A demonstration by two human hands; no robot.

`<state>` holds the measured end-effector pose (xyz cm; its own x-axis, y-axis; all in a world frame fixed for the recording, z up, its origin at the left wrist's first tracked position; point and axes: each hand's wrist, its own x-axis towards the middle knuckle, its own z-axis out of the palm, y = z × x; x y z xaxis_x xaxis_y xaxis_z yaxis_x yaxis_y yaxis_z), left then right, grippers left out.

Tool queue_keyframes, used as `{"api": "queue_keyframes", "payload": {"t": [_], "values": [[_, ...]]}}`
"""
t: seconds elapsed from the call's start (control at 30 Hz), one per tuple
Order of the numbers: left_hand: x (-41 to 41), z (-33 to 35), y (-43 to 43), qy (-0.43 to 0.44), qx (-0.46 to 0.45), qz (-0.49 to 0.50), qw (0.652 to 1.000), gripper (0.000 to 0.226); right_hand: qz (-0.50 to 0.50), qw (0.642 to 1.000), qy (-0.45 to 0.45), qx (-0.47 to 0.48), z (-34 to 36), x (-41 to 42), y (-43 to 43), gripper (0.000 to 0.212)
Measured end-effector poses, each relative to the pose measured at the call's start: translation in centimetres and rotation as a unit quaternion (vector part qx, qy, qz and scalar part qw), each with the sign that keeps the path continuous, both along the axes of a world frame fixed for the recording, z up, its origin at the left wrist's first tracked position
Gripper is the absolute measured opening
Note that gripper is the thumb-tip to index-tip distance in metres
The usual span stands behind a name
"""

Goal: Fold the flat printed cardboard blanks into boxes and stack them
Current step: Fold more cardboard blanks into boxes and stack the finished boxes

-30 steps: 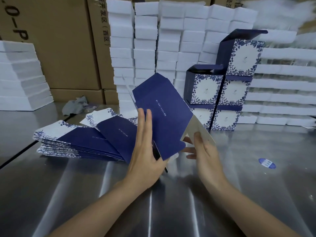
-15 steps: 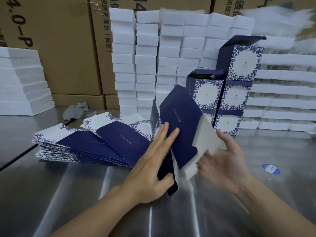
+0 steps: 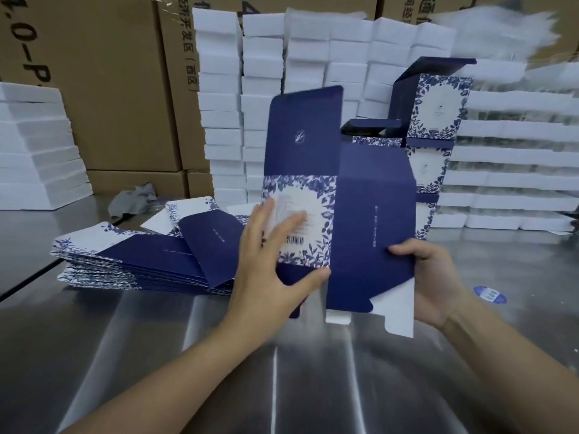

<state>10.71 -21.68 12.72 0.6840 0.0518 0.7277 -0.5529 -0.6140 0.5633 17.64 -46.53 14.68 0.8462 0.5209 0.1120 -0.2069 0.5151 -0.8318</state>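
Gripping blank [image 3: 372,214], right hand [image 3: 435,283], left hand [image 3: 269,267] pressing

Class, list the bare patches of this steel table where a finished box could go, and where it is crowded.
Free: the near strip of table around the forearms; the right side around the blue sticker, before the folded boxes. Crowded: the pile of flat blanks at left, foam blocks behind.

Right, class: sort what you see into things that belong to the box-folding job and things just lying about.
Job: half-opened blank, between left hand and right hand; pile of flat blanks; stacked folded boxes.
Lying about: grey rag; blue sticker; white foam blocks; brown cartons.
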Motion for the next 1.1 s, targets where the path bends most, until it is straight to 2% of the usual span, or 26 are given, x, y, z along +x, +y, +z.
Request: {"api": "queue_keyframes", "payload": {"t": [0.13,0.2,0.27,0.33,0.4,0.43,0.57,0.7,0.8,0.83,0.93,1.0,1.1], "values": [[0.5,0.6,1.1,0.055,-0.191,-0.072,0.977,0.104,0.004,1.0,-0.015,-0.025,0.4,-0.1,0.3,0.052],[0.9,0.8,1.6,0.107,-0.268,-0.105,0.952,0.108,-0.011,0.997,-0.046,-0.064,0.6,-0.6,0.7,0.053],[1.1,1.1,2.2,0.153,-0.334,-0.132,0.921,0.092,-0.068,0.989,-0.076,-0.109,0.7,-0.5,0.8,0.048],[1.5,1.2,2.7,0.166,-0.359,-0.129,0.909,0.062,-0.12,0.977,-0.104,-0.144,0.8,-0.3,0.8,0.044],[1.5,1.0,2.9,0.152,-0.355,-0.109,0.916,0.037,-0.154,0.964,-0.127,-0.174,0.7,-0.2,1.1,0.044],[1.4,0.9,2.9,0.143,-0.35,-0.101,0.92,0.032,-0.169,0.959,-0.137,-0.183,0.6,-0.2,1.3,0.043],[1.2,0.9,2.7,0.137,-0.292,-0.087,0.942,0.033,-0.216,0.937,-0.177,-0.211,0.2,-0.3,1.9,0.03],[0.5,1.2,2.2,0.125,-0.22,-0.078,0.964,0.023,-0.274,0.903,-0.227,-0.24,0.1,-0.8,2.6,0.012],[0.0,1.1,1.6,0.105,-0.14,-0.035,0.984,0.064,-0.312,0.872,-0.272,-0.261,0.3,-1.8,3.5,0.02],[-0.3,1.1,1.3,0.096,-0.12,-0.02,0.988,0.067,-0.318,0.862,-0.286,-0.273,0.4,-2.0,3.7,0.019],[-0.6,1.3,0.7,0.088,-0.1,-0.02,0.991,0.055,-0.322,0.84,-0.315,-0.302,0.4,-2.2,4.0,0.023],[-0.4,1.3,0.9,0.079,-0.114,-0.021,0.99,0.054,-0.316,0.849,-0.307,-0.292,0.6,-2.2,3.8,0.02],[0.2,2.1,2.0,0.106,-0.165,-0.051,0.979,0.065,-0.273,0.889,-0.262,-0.258,1.1,-1.6,2.6,0.014]]}}
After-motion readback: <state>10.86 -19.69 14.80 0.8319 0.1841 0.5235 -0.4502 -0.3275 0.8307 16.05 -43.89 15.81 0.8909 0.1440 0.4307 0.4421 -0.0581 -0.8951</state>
